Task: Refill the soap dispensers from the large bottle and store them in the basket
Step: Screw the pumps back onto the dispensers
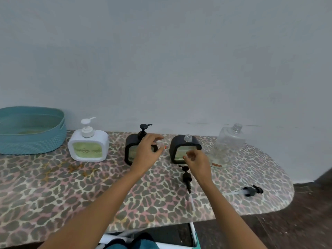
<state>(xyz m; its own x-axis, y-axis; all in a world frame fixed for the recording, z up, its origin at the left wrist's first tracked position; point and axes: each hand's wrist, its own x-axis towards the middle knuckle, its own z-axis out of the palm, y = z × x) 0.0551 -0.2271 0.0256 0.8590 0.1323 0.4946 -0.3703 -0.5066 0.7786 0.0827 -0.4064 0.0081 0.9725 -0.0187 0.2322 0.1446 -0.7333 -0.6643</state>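
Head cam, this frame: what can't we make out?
All head view.
- Basket: left part cut off by frame edge.
- Left black dispenser: window mostly hidden behind left hand.
- Right hand: fingers blurred; holding anything, cannot tell.
- Clear bottle: fill level unreadable, transparent and blurry.

The left arm [100, 203] is bare and comes in from 7 o'clock, stretched toward 1 o'clock. The left hand [147, 153] shows its back to the camera. Its fingers [154, 137] are spread and lightly bent, and the thumb [160, 149] sticks out toward 3 o'clock. The right arm [231, 212], also bare, comes in from 5 o'clock and slants toward 11 o'clock. The right hand [198, 163] lies at 4 o'clock of the left one, near but apart, its fingers [191, 155] loosely curled and holding nothing.
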